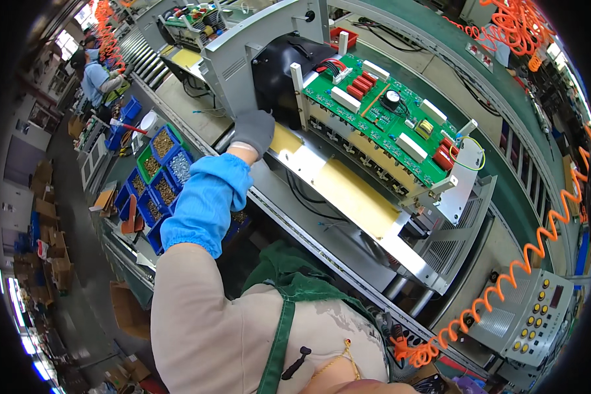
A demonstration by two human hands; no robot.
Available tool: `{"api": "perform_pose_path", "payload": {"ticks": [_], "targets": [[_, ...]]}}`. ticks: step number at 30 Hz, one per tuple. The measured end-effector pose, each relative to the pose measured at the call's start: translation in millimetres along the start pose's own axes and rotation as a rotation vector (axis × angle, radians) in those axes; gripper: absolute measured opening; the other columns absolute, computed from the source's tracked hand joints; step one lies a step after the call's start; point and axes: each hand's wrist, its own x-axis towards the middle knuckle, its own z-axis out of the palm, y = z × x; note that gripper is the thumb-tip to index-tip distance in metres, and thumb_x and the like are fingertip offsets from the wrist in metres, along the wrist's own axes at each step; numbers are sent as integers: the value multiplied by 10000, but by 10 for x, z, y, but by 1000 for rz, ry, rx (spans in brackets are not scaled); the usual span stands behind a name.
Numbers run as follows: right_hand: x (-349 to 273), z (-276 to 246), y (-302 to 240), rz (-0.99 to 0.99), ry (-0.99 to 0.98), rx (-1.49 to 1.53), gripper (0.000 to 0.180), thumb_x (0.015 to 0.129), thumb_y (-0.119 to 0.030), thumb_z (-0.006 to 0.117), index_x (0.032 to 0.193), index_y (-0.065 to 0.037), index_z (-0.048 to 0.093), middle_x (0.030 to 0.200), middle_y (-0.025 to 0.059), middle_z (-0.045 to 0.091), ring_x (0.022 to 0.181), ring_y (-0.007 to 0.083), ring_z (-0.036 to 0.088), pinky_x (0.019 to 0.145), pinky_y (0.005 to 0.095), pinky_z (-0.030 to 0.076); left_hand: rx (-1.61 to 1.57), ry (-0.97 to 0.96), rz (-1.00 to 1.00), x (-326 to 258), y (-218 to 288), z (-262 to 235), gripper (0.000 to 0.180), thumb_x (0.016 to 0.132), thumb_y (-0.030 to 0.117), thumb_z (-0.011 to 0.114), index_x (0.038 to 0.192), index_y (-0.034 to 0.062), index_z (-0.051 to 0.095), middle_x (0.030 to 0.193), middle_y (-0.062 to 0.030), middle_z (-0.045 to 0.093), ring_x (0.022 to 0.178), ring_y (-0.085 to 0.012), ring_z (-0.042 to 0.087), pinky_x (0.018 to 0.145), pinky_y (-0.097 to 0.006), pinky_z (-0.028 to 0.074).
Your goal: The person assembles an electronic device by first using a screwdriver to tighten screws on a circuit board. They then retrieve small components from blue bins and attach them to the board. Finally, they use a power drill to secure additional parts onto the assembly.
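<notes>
My left hand (255,133), in a grey glove with a blue sleeve cover (207,200) above it, is closed at the near left edge of a metal chassis. Its fingers curl away from view, so what they hold, if anything, is hidden. Beside the hand rises the chassis's grey end panel (230,65), with a black curved duct (285,72) against it. A green circuit board (381,115) with red and white components sits on pale posts above the chassis. Along the near side runs a yellowish insulating sheet (351,194). My right hand is out of view.
Blue bins (167,187) of small fasteners stand on the left bench. An orange coiled hose (505,289) hangs at right, near a control box (528,318) with yellow buttons. Another chassis (187,59) stands farther along the roller line (141,56). A co-worker (95,79) stands far left.
</notes>
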Motion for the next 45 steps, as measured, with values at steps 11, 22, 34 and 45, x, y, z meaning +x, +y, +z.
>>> {"api": "perform_pose_path", "payload": {"ticks": [11,22,34,45], "targets": [[138,267,-460,181,35,33,373,841,-188,652,1173,-51,550,1056,101,610,880,199,603,706,312,521,-265,-165,-176,-171,60,-223,240,880,166,438,1027,44,582,903,-166,681,828,-366,659,690,-462,517],[-269,394,-591,237,183,280,371,853,-224,645,1181,-81,550,1044,92,626,831,206,632,638,304,545,-335,35,-60,146,6,13,174,830,162,532,790,68,672,829,-159,666,785,-333,659,657,-445,523],[-699,224,-1027,193,486,265,168,873,-209,601,1008,-109,605,849,50,651,660,161,624,446,280,511,-190,-222,51,207,-162,123,254,862,203,465,880,41,659,947,-219,648,907,-401,617,782,-479,494],[-210,225,25,176,389,488,321,811,-158,721,1107,-131,598,913,64,654,688,197,632,550,342,547,-196,-190,-99,-51,24,-230,315,886,278,466,924,17,639,932,-217,665,877,-378,651,765,-476,512]]}}
